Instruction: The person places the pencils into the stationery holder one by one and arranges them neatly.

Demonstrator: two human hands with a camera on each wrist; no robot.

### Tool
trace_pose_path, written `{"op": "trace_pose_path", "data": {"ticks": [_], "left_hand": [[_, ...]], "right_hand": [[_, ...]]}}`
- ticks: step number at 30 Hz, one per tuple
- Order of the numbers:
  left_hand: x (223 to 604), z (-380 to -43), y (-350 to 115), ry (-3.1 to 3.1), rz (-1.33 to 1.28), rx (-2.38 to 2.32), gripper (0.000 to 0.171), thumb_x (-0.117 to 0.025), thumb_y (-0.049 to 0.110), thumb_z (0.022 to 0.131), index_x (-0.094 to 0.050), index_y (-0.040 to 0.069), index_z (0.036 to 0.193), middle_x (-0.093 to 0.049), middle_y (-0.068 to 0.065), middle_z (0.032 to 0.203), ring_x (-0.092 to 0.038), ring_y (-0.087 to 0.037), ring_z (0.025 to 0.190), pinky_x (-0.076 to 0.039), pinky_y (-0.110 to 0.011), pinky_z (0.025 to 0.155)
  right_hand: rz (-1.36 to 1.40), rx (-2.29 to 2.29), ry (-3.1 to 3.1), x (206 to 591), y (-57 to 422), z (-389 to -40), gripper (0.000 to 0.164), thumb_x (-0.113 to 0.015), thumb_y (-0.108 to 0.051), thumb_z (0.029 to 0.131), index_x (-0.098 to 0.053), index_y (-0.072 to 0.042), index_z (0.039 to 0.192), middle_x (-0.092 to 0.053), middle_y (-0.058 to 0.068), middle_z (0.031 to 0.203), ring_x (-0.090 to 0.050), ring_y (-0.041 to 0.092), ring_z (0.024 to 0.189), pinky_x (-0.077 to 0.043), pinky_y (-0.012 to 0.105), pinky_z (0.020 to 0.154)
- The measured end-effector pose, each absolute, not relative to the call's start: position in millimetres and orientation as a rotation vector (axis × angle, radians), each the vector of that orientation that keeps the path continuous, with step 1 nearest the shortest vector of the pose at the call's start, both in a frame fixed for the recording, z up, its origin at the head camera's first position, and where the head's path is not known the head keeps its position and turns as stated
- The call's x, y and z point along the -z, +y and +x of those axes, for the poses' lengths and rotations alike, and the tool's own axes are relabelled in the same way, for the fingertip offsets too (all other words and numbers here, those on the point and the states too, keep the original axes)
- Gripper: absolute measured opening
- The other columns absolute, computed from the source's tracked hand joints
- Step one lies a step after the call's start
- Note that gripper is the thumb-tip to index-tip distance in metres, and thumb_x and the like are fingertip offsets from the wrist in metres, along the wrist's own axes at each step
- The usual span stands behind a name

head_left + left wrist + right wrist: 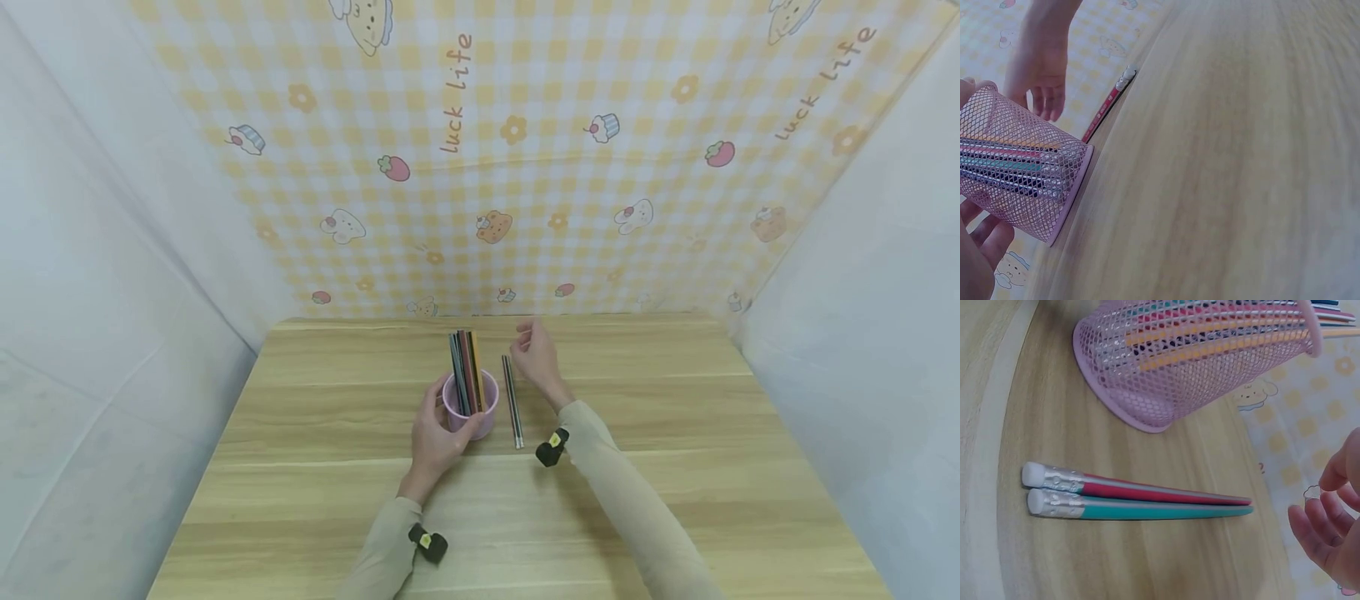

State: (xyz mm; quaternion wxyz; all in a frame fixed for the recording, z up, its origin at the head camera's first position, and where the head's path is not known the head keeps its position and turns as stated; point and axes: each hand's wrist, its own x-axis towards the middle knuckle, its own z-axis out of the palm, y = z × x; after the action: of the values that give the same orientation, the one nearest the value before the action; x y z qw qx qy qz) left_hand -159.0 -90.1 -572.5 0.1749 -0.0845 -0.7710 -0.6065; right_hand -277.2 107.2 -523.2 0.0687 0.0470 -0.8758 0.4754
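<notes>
A pink mesh pencil cup (483,425) stands on the table with several pencils (467,371) upright in it, leaning toward the back. My left hand (437,442) holds the cup from its left side, fingers and thumb around the mesh. Right of the cup lie two pencils side by side: a red pencil (1160,490) and a green pencil (1147,509), both with white erasers in silver ferrules toward me. My right hand (536,354) hovers just beyond their far ends on the right, fingers loosely curled, holding nothing. In the right wrist view that hand (1335,525) is partly cut off.
The wood-grain table (337,500) ends at a yellow checked cloth (525,183) hanging behind it. Pale sheets (112,292) hang at both sides. Each sleeve carries a small black wrist camera (552,447).
</notes>
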Motion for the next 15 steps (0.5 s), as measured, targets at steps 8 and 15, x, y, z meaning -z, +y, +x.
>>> {"op": "trace_pose_path", "data": {"ticks": [8,15], "left_hand": [[572,-158,-91,-2.205,-0.218,1.695,0.082,-0.090,0.022,0.073,-0.050,0.011,0.144,-0.064,-0.011,0.134,-0.065,-0.029,0.118,-0.058,-0.043,0.098],[573,-158,-91,-2.200,-0.222,1.690,0.082,-0.090,0.023,0.074,-0.049,0.012,0.145,-0.065,-0.012,0.133,-0.066,-0.029,0.117,-0.060,-0.044,0.096]], "right_hand": [[0.129,-1.435,-2.760,536,107,-273,0.037,-0.061,0.001,0.088,-0.055,0.004,0.124,-0.065,0.018,0.104,-0.065,0.031,0.094,-0.061,0.040,0.082],[0.082,-1.330,-2.967,545,106,-268,0.044,-0.070,-0.001,0.084,-0.054,0.002,0.126,-0.063,0.014,0.102,-0.062,0.025,0.085,-0.058,0.032,0.072]]}}
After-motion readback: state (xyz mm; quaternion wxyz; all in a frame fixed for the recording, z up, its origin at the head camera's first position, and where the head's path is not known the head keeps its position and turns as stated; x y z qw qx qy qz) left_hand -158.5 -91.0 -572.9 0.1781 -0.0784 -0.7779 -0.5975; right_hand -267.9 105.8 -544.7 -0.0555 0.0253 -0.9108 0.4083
